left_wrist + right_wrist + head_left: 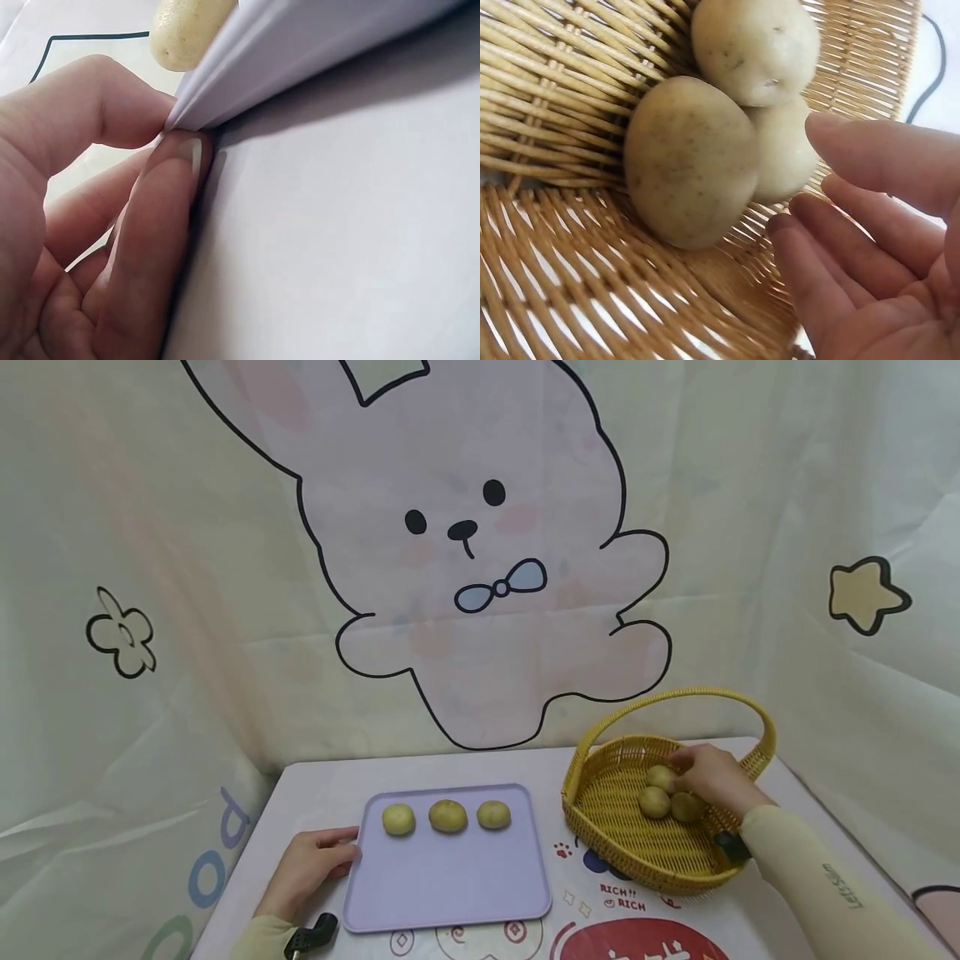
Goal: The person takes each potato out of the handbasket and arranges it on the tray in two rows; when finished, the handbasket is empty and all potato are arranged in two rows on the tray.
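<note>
My left hand (306,870) pinches the left edge of a lavender tray (450,885); in the left wrist view thumb and finger meet on its rim. Three potatoes lie in a row along the tray's far side: a left one (398,819), a middle one (447,816) and a right one (493,815). Inside a yellow wicker basket (615,835), my right hand (716,777) reaches toward three more potatoes (690,161). Its thumb and fingers are spread beside the rear potato (784,154), not closed round it. Whether they touch it I cannot tell.
The basket's tall arched handle (693,692) rises over my right wrist. A white table (322,785) with printed drawings carries tray and basket. Behind it hangs a cloth backdrop (480,643) with a cartoon animal, and cloth walls stand at both sides.
</note>
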### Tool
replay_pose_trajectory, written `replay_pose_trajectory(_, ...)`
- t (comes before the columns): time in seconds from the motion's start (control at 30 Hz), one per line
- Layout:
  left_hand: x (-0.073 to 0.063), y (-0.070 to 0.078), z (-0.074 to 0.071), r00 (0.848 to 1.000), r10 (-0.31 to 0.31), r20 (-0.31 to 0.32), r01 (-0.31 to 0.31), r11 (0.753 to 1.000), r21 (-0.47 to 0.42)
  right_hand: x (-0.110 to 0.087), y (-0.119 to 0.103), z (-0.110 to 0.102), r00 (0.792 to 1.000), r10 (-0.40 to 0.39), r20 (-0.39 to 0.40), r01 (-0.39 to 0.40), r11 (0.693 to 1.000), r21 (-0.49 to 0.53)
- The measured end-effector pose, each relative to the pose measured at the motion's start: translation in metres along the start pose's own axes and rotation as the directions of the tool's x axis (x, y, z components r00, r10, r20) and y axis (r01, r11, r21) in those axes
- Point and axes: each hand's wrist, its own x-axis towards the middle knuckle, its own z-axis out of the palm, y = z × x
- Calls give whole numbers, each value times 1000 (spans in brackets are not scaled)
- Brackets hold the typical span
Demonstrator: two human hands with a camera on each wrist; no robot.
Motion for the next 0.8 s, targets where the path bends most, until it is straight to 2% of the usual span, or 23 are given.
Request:
replay_pose_trajectory(0.27,0,0,1,1000,5,-5,-5,1000,1,9,6,10,1000,20,7,-20,1000,-16)
replay_pose_trajectory(0.47,1,-1,1,1000,7,-5,-7,1000,-5,13,10,12,1000,-12,-6,12,999,-37)
replay_pose_trajectory(0.8,0,-2,2,1000,-2,-10,2,1000,-27,18,5,11,1000,-5,-12,5,999,-47)
